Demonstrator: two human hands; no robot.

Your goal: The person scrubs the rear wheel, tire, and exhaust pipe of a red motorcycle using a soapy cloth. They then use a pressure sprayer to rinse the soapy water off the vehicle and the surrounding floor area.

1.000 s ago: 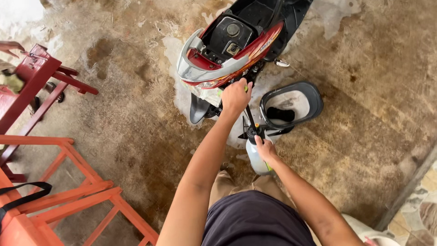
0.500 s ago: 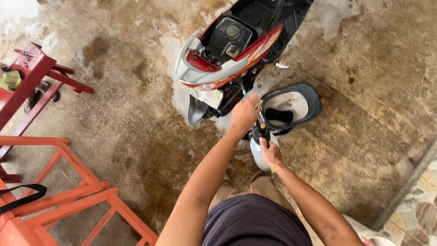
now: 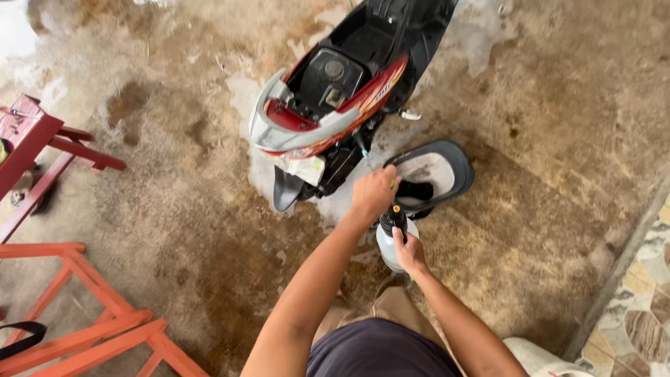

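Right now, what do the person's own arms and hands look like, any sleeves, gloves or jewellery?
Both forearms are bare up to the bottom edge of the picture, with no sleeves showing. The left hand and the right hand wear no gloves. No watch, ring or wristband is visible on either.

One scooter (image 3: 335,105), one detached seat (image 3: 433,174), one spray bottle (image 3: 392,241), two hands (image 3: 373,195), two red stands (image 3: 84,328)

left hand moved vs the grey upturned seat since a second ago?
Yes. The left hand has dropped from the red scooter's grey tail towards the white spray bottle, now level with the grey upturned seat and above the right hand.
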